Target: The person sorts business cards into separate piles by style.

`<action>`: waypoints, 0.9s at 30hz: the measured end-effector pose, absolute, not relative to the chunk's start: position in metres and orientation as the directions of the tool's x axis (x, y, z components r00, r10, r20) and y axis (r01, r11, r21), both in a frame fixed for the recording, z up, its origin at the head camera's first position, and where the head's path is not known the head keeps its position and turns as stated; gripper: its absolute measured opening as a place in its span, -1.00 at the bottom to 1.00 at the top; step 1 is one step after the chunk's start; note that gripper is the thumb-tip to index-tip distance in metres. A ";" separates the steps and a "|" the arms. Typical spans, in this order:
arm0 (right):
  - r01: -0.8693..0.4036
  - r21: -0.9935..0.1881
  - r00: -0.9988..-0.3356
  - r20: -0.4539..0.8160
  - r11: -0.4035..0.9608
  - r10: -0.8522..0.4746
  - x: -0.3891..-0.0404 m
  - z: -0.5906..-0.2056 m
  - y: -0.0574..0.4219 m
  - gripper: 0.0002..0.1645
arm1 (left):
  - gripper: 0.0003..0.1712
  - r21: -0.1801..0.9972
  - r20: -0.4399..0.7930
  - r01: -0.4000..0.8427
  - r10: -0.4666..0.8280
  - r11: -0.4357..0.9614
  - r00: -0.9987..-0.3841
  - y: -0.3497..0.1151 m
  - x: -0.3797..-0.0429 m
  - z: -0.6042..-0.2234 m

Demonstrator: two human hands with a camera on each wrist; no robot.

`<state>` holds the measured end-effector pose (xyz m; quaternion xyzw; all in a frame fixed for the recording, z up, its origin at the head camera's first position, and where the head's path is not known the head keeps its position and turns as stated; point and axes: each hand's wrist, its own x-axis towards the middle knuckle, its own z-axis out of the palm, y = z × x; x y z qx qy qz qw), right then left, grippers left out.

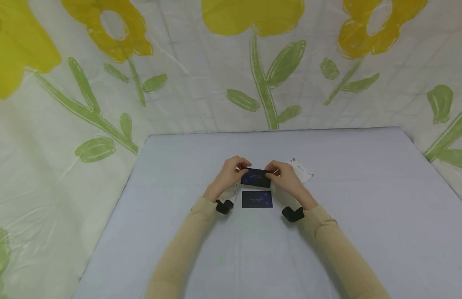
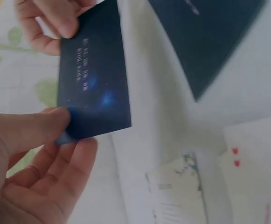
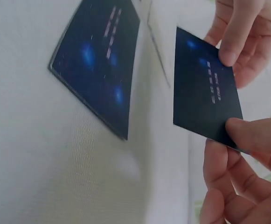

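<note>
Both hands hold up one dark blue card [image 1: 255, 177] with small pale print and glowing blue spots. My left hand [image 1: 231, 172] pinches its left end between thumb and fingers, and my right hand [image 1: 285, 176] pinches the right end. In the left wrist view the left thumb [image 2: 51, 123] presses the card's face with the fingers behind it. The right wrist view shows the right thumb [image 3: 247, 133] in the same way at the other end. A second dark blue card [image 1: 257, 199] lies on the table just nearer than the held one.
White printed cards [image 1: 229, 194] lie beside the left wrist, some with red marks. Another white card [image 1: 301, 170] lies beyond the right hand. A white cloth covers the table [image 1: 238, 257]. A flower-printed curtain [image 1: 186, 91] hangs behind it.
</note>
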<state>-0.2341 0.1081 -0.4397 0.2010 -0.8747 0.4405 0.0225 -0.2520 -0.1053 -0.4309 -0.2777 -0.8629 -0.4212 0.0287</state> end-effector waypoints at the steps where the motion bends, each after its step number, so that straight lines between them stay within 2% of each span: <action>1: -0.369 -0.765 -0.917 0.209 0.527 -0.339 -0.232 -0.438 0.109 -0.90 | -0.83 0.716 0.276 0.502 0.463 0.486 -0.842 -0.107 -0.250 -0.429; 8: -0.320 -0.771 -0.920 0.112 0.551 -0.377 -0.222 -0.440 0.112 -0.90 | -0.85 0.708 0.146 0.470 0.543 0.526 -0.827 -0.111 -0.232 -0.423; 14: -0.301 -0.766 -0.911 0.053 0.569 -0.410 -0.217 -0.449 0.111 -0.90 | -0.83 0.713 0.045 0.399 0.531 0.577 -0.846 -0.112 -0.220 -0.433; 20: -0.327 -0.739 -0.900 0.052 0.589 -0.434 -0.214 -0.450 0.109 -0.90 | -0.82 0.722 0.006 0.369 0.528 0.586 -0.849 -0.110 -0.216 -0.443; 27: -0.313 -0.712 -0.897 0.004 0.628 -0.443 -0.210 -0.448 0.104 -0.94 | -0.85 0.684 0.039 0.405 0.524 0.607 -0.851 -0.109 -0.212 -0.450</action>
